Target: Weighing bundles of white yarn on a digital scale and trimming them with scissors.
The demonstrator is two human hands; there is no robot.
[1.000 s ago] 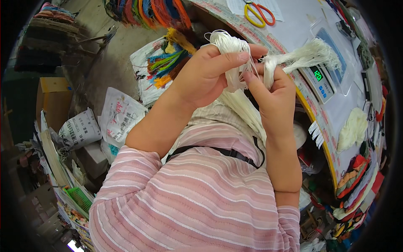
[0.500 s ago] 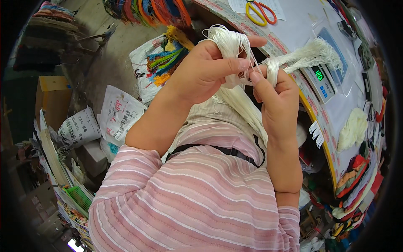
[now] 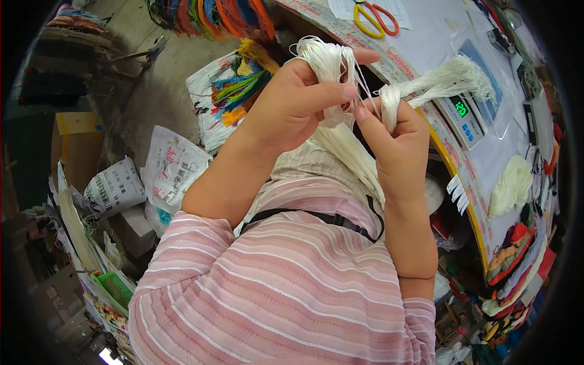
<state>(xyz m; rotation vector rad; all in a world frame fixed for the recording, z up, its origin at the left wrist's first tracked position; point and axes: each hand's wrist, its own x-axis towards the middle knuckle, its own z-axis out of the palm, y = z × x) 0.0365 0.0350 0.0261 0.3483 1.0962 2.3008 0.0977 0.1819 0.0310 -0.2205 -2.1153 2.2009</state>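
A person in a pink striped top (image 3: pixel 274 286) looks down on their own two raised hands, which work a bundle of white string in front of the chest. To the right curves a pale tabletop (image 3: pixel 438 36) with a yellow edge. On the floor to the left lie printed white sacks (image 3: pixel 170 170), one spilling coloured cord (image 3: pixel 243 85).

The left hand (image 3: pixel 292 106) is closed around a looped hank of white string (image 3: pixel 325 61), thumb pressed across it, loops standing up above the fingers. The right hand (image 3: pixel 398 146) is closed on a second gathering of the same string, whose cut ends fan out as a white tassel (image 3: pixel 450 79) toward the tabletop. A few thin strands stretch between the two hands, and a long tail hangs down over the lap.

Judging by this, the string is gathered and partly bound; the tying between the hands looks unfinished.

On the tabletop sit a small digital scale (image 3: pixel 468 103), orange and yellow scissors (image 3: pixel 374 18), and a loose tuft of white fibre (image 3: pixel 511 188).
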